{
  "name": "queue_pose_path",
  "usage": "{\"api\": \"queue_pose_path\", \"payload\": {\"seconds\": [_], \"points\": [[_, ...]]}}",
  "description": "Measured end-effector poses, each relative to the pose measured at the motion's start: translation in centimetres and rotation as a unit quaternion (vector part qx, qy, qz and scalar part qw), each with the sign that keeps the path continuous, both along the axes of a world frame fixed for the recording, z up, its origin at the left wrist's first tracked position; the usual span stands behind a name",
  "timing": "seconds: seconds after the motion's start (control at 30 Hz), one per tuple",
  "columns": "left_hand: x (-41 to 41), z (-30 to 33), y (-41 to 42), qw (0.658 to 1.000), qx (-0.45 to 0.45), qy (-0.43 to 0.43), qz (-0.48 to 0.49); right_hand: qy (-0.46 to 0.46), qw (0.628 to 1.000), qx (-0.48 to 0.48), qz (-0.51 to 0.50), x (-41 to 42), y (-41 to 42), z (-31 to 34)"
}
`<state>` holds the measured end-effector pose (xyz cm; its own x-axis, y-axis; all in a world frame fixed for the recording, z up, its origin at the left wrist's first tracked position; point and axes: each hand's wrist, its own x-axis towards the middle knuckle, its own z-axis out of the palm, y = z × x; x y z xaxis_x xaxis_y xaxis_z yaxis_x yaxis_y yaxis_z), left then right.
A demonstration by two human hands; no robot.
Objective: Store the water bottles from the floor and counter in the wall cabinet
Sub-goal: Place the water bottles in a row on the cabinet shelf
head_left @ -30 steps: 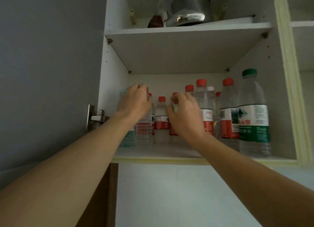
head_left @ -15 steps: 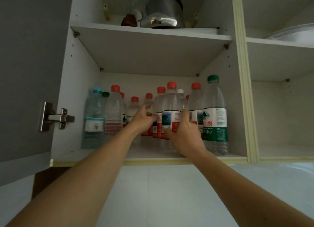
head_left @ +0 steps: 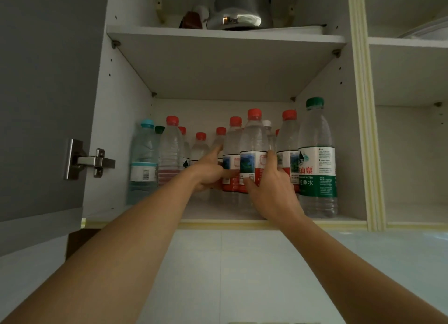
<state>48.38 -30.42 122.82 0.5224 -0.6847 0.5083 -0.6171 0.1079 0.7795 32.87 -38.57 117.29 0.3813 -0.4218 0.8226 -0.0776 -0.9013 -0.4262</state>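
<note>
Several water bottles stand on the lower shelf (head_left: 218, 213) of the open wall cabinet. My right hand (head_left: 271, 190) grips a red-capped bottle (head_left: 253, 139) with a red and white label at the front middle. My left hand (head_left: 210, 172) reaches in just left of it, fingers around a neighbouring red-capped bottle (head_left: 233, 141). A tall green-capped bottle (head_left: 317, 158) stands at the right end. At the left end are a blue-capped bottle (head_left: 143, 158) and a clear red-capped one (head_left: 171, 151). More small red-capped bottles stand behind.
A steel kettle (head_left: 236, 10) sits on the upper shelf. The grey cabinet door (head_left: 43, 93) hangs open at the left on a metal hinge (head_left: 89, 160). A second cabinet compartment (head_left: 409, 154) lies to the right. White wall tiles (head_left: 218, 275) are below.
Both hands left the bottles at the left and middle back and moved right and forward to the front red-capped bottles. My view shifted right and closer.
</note>
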Motion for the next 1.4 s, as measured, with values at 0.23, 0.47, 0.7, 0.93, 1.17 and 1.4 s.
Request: {"api": "queue_pose_path", "payload": {"seconds": [0.23,0.47,0.7,0.93,1.17,1.4], "points": [[0.0,0.1,2.6,0.977,0.035,-0.147,0.148,0.02,1.0,0.01,0.022,0.2,-0.2,0.4],[0.0,-0.9,5.6,0.922,0.034,-0.265,0.28,0.072,0.994,0.043,0.068,1.4,0.1,1.6],[0.3,-2.3,6.6,0.862,0.031,-0.349,0.366,0.124,0.987,0.055,0.088,3.2,0.3,2.8],[0.9,-2.9,6.5,0.864,0.016,-0.343,0.368,0.156,0.981,0.057,0.099,4.2,0.0,3.6],[1.0,-2.9,5.8,0.866,0.057,-0.34,0.361,0.18,0.977,0.064,0.094,4.8,0.2,4.2],[1.7,-3.2,5.5,0.883,0.061,-0.318,0.34,0.192,0.974,0.079,0.092,5.9,0.7,4.5]]}}
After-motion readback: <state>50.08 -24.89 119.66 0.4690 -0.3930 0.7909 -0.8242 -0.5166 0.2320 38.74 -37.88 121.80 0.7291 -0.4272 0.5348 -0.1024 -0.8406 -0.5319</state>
